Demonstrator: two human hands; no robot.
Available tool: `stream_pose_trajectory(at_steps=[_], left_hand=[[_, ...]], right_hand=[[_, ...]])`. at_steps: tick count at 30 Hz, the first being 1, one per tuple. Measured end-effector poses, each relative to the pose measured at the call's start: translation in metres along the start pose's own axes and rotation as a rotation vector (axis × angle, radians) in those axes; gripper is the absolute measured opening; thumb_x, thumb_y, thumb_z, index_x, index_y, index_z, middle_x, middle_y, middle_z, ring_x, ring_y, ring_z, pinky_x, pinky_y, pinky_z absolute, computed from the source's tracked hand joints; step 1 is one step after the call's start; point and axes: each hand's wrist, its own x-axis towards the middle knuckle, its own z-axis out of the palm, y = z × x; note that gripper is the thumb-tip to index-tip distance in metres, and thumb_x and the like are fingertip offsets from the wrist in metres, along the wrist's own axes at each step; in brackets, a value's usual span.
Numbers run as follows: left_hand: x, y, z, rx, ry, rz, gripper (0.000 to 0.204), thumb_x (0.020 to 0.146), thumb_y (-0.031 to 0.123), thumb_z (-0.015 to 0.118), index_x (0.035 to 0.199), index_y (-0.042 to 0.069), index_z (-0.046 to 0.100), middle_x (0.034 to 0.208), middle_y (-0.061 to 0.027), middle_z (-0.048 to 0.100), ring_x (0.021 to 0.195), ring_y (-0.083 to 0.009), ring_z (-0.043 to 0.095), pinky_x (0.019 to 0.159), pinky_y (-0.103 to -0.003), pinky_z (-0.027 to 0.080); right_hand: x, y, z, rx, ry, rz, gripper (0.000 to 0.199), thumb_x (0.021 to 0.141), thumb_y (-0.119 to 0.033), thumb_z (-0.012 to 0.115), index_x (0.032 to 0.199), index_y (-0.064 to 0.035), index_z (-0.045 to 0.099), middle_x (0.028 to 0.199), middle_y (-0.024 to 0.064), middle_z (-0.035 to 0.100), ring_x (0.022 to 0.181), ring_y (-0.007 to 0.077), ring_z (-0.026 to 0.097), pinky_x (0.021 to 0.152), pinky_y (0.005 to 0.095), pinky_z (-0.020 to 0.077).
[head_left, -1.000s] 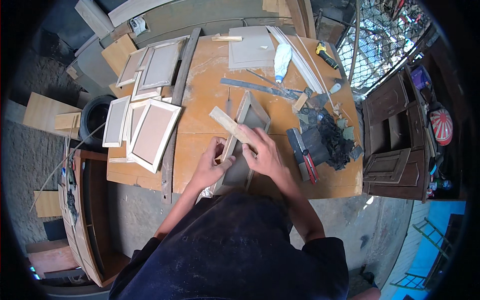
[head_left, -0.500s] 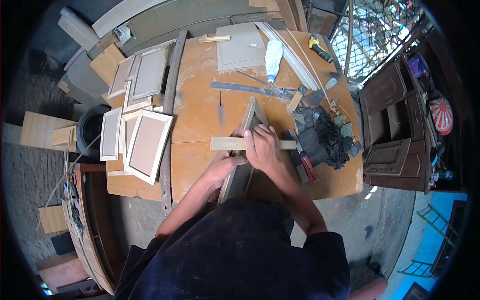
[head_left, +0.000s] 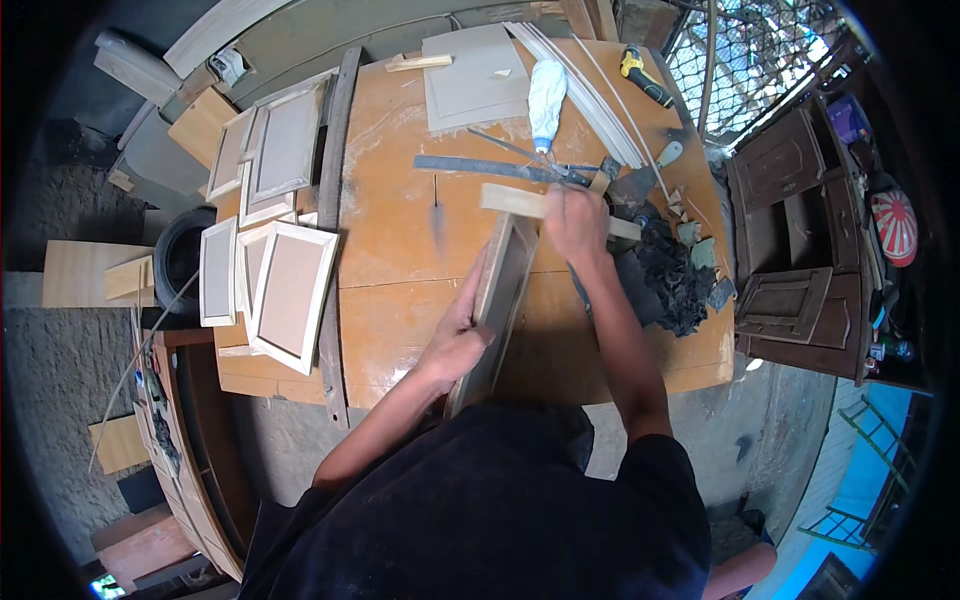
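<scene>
A long narrow wooden frame piece point(head_left: 503, 290) lies lengthwise on the orange worktable point(head_left: 400, 250), reaching from the near edge toward the middle. My left hand point(head_left: 462, 335) grips its left side near the table's front. My right hand point(head_left: 574, 222) presses on a pale wooden block point(head_left: 520, 202) laid crosswise over the far end of the frame piece. A long metal ruler point(head_left: 480, 167) lies just beyond that block.
Several framed wooden panels point(head_left: 290, 290) are stacked on the table's left. A flat board point(head_left: 475, 80), a white bottle point(head_left: 546, 95), thin strips point(head_left: 590, 95) and a yellow tool point(head_left: 645, 75) lie at the back. Dark rags point(head_left: 670, 270) are at right; brown cabinet doors point(head_left: 790, 230) stand beyond.
The pale block has moved from a diagonal over the frame's near part up to its far end, lying crosswise. My right hand followed it away from me; my left hand stayed on the frame.
</scene>
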Motion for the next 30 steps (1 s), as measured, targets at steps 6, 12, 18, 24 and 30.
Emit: stream_pose_trajectory(at_steps=[6, 12, 18, 24, 30], left_hand=[[0.003, -0.004, 0.002, -0.011, -0.009, 0.001, 0.105, 0.066, -0.013, 0.047, 0.162, 0.01, 0.013, 0.167, -0.0121, 0.016, 0.153, -0.0224, 0.015, 0.117, -0.031, 0.025], [0.002, -0.01, 0.003, -0.057, -0.019, 0.052, 0.102, 0.065, -0.015, 0.043, 0.161, 0.007, 0.013, 0.166, -0.0147, 0.018, 0.153, -0.0238, 0.013, 0.121, -0.032, 0.015], [0.0, 0.001, 0.007, -0.05, 0.017, -0.011, 0.101, 0.066, -0.015, 0.042, 0.161, 0.006, 0.013, 0.166, -0.0146, 0.017, 0.154, -0.0241, 0.013, 0.121, -0.032, 0.014], [-0.002, 0.008, 0.008, -0.044, 0.0, 0.045, 0.099, 0.066, -0.016, 0.038, 0.16, 0.003, 0.013, 0.165, -0.0159, 0.018, 0.154, -0.0242, 0.013, 0.122, -0.031, 0.011], [-0.002, 0.006, 0.009, -0.051, -0.001, 0.043, 0.1, 0.065, -0.017, 0.037, 0.16, 0.003, 0.012, 0.165, -0.0166, 0.018, 0.154, -0.0246, 0.012, 0.122, -0.032, 0.01]], right_hand=[[0.0, -0.007, -0.001, -0.139, -0.05, -0.277, 0.032, 0.087, -0.018, 0.05, 0.061, -0.0032, 0.061, 0.065, 0.0198, 0.064, 0.062, 0.0399, 0.064, 0.063, 0.0498, 0.052], [0.002, -0.016, -0.003, 0.038, -0.112, -0.261, 0.031, 0.088, -0.019, 0.047, 0.068, -0.0032, 0.064, 0.073, 0.0214, 0.064, 0.07, 0.039, 0.064, 0.069, 0.0496, 0.0509], [0.008, -0.004, -0.003, 0.055, -0.086, -0.296, 0.03, 0.086, -0.018, 0.049, 0.067, -0.002, 0.065, 0.073, 0.0208, 0.064, 0.07, 0.0407, 0.063, 0.071, 0.049, 0.0508], [0.03, 0.01, -0.007, 0.029, 0.008, -0.207, 0.027, 0.081, -0.016, 0.054, 0.059, -0.004, 0.062, 0.062, 0.0195, 0.062, 0.06, 0.0365, 0.063, 0.069, 0.0471, 0.0511], [0.033, 0.02, -0.006, 0.012, -0.026, -0.122, 0.032, 0.085, -0.018, 0.051, 0.06, -0.0043, 0.064, 0.064, 0.0172, 0.065, 0.058, 0.0372, 0.064, 0.062, 0.0513, 0.0519]])
